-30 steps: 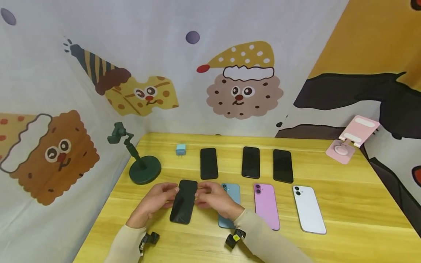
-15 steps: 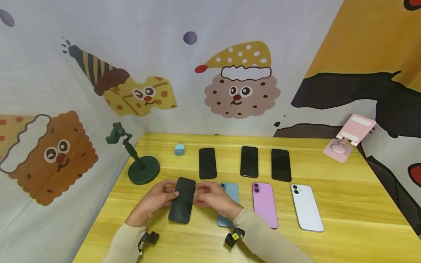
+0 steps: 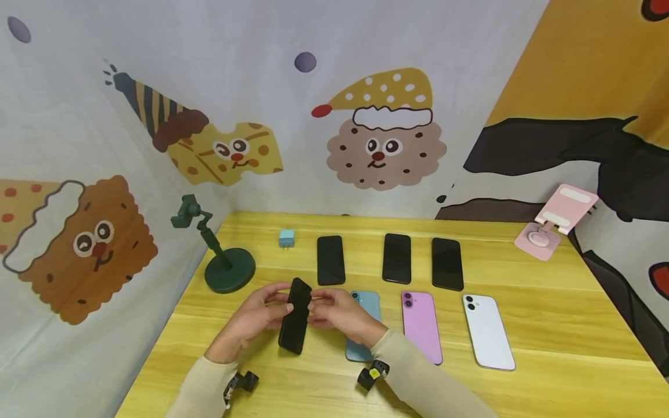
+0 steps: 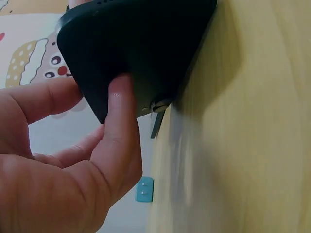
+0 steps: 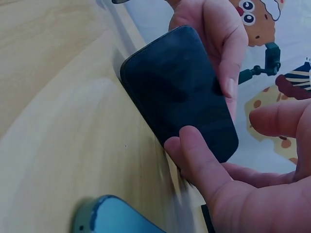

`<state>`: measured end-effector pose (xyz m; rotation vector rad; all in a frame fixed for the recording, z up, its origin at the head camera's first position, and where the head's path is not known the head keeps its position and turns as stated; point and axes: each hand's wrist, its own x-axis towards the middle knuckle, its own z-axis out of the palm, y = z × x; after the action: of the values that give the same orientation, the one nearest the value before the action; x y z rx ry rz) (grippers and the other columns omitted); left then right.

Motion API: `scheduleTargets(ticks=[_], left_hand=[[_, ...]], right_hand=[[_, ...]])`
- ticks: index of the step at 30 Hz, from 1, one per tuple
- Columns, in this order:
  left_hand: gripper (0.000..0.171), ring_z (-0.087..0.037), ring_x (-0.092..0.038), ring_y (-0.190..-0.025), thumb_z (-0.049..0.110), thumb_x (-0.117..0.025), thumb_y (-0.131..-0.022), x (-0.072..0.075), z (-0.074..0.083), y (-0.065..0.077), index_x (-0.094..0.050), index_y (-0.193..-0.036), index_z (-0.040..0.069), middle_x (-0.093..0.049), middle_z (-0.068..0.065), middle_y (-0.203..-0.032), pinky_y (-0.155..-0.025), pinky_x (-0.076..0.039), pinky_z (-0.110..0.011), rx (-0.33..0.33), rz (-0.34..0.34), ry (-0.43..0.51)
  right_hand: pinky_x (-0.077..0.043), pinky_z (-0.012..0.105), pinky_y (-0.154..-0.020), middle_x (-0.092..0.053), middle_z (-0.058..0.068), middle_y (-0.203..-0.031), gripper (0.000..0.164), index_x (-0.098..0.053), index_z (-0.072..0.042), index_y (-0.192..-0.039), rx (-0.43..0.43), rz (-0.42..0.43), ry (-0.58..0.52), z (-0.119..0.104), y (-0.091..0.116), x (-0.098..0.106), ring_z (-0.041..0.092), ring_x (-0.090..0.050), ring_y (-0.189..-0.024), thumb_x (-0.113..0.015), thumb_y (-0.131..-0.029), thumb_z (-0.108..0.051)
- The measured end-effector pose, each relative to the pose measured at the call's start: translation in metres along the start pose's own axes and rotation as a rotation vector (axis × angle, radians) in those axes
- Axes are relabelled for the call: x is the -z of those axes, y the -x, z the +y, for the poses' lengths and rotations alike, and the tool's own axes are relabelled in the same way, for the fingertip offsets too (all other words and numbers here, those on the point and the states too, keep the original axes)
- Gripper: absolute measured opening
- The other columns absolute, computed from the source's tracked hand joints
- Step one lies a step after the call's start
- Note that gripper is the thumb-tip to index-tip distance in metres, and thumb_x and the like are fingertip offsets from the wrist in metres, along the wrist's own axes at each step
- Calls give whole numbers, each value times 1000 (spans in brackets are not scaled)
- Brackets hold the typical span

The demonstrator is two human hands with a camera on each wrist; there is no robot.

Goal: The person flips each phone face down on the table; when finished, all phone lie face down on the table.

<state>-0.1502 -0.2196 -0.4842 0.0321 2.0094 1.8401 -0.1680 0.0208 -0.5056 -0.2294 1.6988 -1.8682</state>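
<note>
A dark smartphone (image 3: pixel 297 316) stands tilted on the table, its black screen turned toward the right. My left hand (image 3: pixel 261 313) holds it by the left edge, the thumb near the screen's rim and other fingers around the far end. In the left wrist view, the phone's dark back shows a camera lens, with a fingertip (image 4: pixel 119 92) against it. My right hand (image 3: pixel 342 313) pinches the opposite edge; in the right wrist view, its fingertips (image 5: pixel 192 138) touch the screen's lower side while another finger stays apart. Under the right hand lies a blue phone (image 3: pixel 370 305), partly covered.
Right of the blue phone lie a pink phone (image 3: pixel 422 328) and a white phone (image 3: pixel 489 331). Behind are black phones (image 3: pixel 331 260) (image 3: pixel 397 258) (image 3: pixel 447 263). A blue charger plug (image 3: pixel 286 238), a dark green stand (image 3: pixel 230 273) and a pink stand (image 3: pixel 540 241) sit farther back.
The phone, nearly flat a second ago, has been turned up on its side, left edge raised. My left hand has shifted slightly right with it; the right hand has barely moved.
</note>
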Motion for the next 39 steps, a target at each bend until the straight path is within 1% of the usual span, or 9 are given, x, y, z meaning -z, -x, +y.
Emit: scheduleTargets(ticks=[5,8,13,17,20,25,28,32,39], left_hand=[[64,-28,-72,-109,16,-69,-103,-4,0,-1,-42,-160,7,-52,-29,-145,-92,-63,-46,2,-27,11],[65,-31,-70,-116,19,-69,-104,-6,0,-3,-40,-162,10,-48,-30,-151,-94,-62,-49,14,-58,22],[67,-37,-65,-127,27,-70,-104,-12,-5,-6,-39,-162,14,-45,-29,-157,-92,-63,-52,62,-128,69],[69,-35,-63,-130,30,-72,-103,-16,-9,-8,-39,-163,17,-43,-27,-160,-92,-63,-52,83,-155,95],[68,-34,-64,-129,25,-69,-105,-18,-10,-8,-37,-165,16,-39,-28,-161,-94,-63,-53,82,-173,94],[66,-32,-67,-123,16,-67,-105,-18,-11,-8,-38,-164,11,-38,-30,-160,-95,-62,-54,85,-178,92],[66,-29,-67,-123,15,-68,-104,-19,-11,-8,-39,-163,10,-39,-29,-159,-95,-62,-53,90,-174,102],[65,-27,-65,-124,17,-68,-105,-19,-10,-9,-39,-163,9,-39,-29,-158,-96,-62,-53,96,-167,102],[60,-31,-61,-127,23,-64,-108,-20,-10,-9,-40,-158,2,-48,-27,-151,-93,-63,-50,96,-91,56]], right_hand=[[-64,45,-93,-69,22,-130,58,-46,2,-154,-1,-5,-11,-1,0,2,41,-74,-111,-67,-104,-20],[-64,46,-92,-71,21,-126,58,-47,-2,-155,-2,-4,-13,-1,1,3,42,-74,-110,-67,-105,-22],[-65,44,-90,-68,20,-133,61,-43,-6,-158,-10,-11,-16,-2,4,4,41,-74,-112,-66,-106,-26],[-66,42,-88,-67,19,-135,66,-39,-6,-160,-14,-14,-19,-2,7,4,36,-75,-110,-66,-107,-33],[-66,42,-86,-69,22,-133,66,-40,-5,-158,-5,-7,-17,-3,8,5,35,-76,-107,-66,-106,-36],[-67,39,-78,-70,26,-128,59,-41,-1,-154,6,21,-14,-5,9,3,32,-78,-96,-67,-105,-22],[-66,36,-73,-71,24,-125,57,-40,1,-153,3,42,-7,-5,8,2,27,-78,-88,-66,-104,-15],[-66,35,-69,-72,24,-125,55,-41,2,-151,1,65,3,-5,7,2,25,-78,-86,-65,-103,-10],[-65,36,-62,-74,22,-114,51,-44,5,-146,7,110,31,-4,8,5,24,-77,-78,-62,-98,1]])
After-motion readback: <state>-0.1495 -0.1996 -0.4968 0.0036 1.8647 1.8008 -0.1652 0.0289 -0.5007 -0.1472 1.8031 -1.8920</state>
